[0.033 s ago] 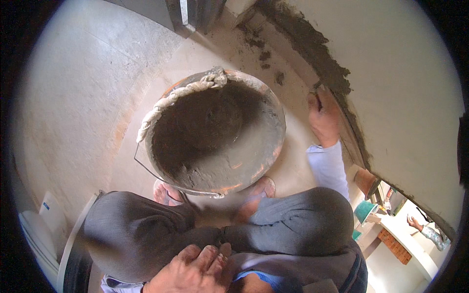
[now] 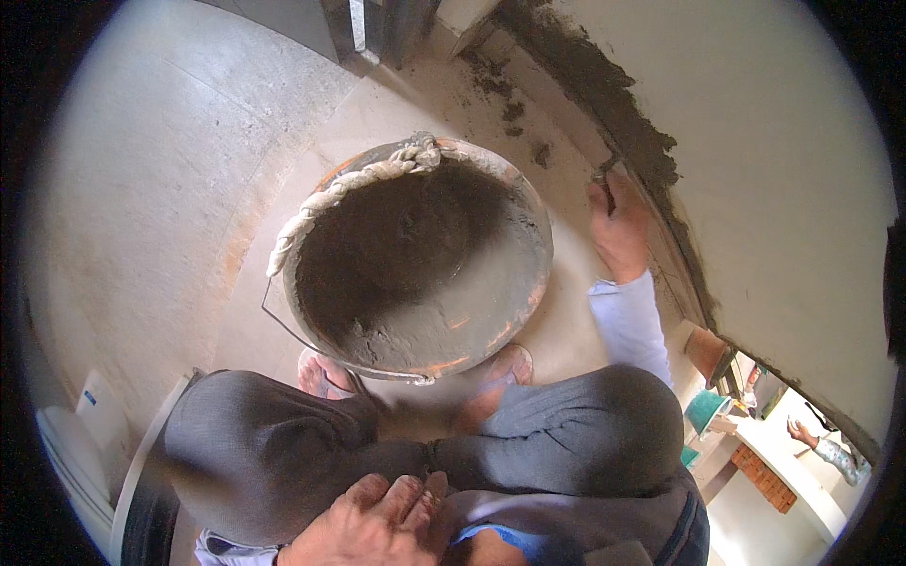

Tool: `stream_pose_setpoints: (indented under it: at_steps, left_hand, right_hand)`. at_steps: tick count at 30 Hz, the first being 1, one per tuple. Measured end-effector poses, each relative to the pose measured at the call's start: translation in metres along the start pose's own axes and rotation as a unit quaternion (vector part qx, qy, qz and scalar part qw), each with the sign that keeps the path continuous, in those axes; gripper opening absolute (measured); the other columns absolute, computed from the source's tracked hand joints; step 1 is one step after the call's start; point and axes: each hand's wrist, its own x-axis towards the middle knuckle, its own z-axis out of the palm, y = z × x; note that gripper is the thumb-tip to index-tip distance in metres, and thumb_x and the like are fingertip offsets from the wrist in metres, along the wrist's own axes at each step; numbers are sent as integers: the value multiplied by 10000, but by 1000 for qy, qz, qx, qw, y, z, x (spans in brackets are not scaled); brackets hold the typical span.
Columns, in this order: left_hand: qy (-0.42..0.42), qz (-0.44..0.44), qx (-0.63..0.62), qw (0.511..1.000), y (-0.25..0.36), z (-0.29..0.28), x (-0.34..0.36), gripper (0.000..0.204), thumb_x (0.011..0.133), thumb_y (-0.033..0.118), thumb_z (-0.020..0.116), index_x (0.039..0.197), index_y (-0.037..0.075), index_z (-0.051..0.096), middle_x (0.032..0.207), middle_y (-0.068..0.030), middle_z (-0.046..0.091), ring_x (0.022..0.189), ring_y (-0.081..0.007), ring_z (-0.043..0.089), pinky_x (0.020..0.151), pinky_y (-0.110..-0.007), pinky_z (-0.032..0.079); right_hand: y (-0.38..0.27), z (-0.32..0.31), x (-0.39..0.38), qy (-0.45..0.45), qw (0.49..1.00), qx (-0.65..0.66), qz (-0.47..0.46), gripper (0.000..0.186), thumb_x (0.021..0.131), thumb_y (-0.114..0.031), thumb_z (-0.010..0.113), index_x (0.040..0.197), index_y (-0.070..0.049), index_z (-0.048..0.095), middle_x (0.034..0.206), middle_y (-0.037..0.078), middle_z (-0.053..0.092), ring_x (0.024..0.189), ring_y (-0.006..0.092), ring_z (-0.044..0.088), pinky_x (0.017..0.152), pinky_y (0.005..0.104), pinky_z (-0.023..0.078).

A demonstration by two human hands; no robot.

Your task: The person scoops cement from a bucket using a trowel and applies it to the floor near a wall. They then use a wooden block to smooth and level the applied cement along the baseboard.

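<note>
My right hand [image 2: 618, 231] is at the foot of the wall, right of the bucket, its fingers closed round a small dark thing I cannot make out, beside a rough strip of grey mortar [image 2: 651, 141]. A large round bucket [image 2: 442, 325] with wet grey mortar inside stands in front of my sandalled feet [image 2: 326, 373]; a twisted rope [image 2: 335, 189] runs along its wire handle. My left hand [image 2: 377, 514] lies in my lap between my bent knees, its fingers curled together; what is under them is hidden.
Grey framing [image 2: 340, 28] stands at the top edge, above mortar crumbs on the floor [image 2: 500, 94]. A white object [image 2: 85, 434] is at lower left. An opening at lower right shows a teal container [image 2: 703, 410], orange bricks [image 2: 760, 476] and another person's hand [image 2: 802, 434].
My right hand has shifted very slightly down and to the left along the wall's foot. The bucket and my left hand look almost the same.
</note>
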Motion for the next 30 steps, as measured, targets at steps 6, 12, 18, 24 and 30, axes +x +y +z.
stream_pose_setpoints:
  at_steps: [6, 12, 18, 24, 30]
  left_hand:
    - [1, -2, 8, 1000, 4, -1, 2, 341, 773, 171, 510, 1044, -2, 626, 1077, -144, 612, 980, -235, 560, 789, -338, 439]
    - [22, 1, 5, 1000, 2, 3, -3, 340, 776, 170, 512, 1039, -12, 627, 1025, -134, 617, 944, -226, 564, 767, -329, 440]
    - [-10, -14, -3, 1000, -3, -4, -3, 348, 776, 171, 517, 1053, -11, 625, 1026, -134, 613, 931, -228, 567, 758, -333, 443]
    - [-18, 3, 1, 1000, 4, 1, -1, 362, 786, 165, 515, 1104, 32, 624, 1155, -122, 597, 990, -244, 571, 805, -348, 459]
    - [5, 72, 91, 993, 13, -1, 15, 360, 779, 196, 549, 1108, 79, 634, 1153, -86, 604, 966, -213, 601, 768, -333, 511]
  right_hand:
    - [-9, 20, 26, -26, 999, 24, 3, 329, 867, -217, 561, 1096, 17, 601, 959, 258, 631, 877, 413, 621, 759, 468, 484]
    - [-25, -5, 31, -23, 994, 74, 76, 336, 873, -232, 557, 1053, 45, 616, 867, 267, 644, 827, 424, 630, 764, 447, 485]
    - [-9, -21, 19, -44, 992, 94, 73, 315, 884, -234, 546, 1024, 39, 618, 904, 251, 649, 832, 419, 625, 762, 444, 483]
    - [8, -50, 26, 27, 998, 51, -23, 232, 892, -185, 533, 982, 18, 599, 849, 216, 628, 752, 392, 596, 674, 418, 470]
    - [12, -73, -57, 27, 998, 45, 45, 279, 848, -238, 610, 982, 7, 598, 864, 222, 614, 776, 396, 597, 686, 449, 464]
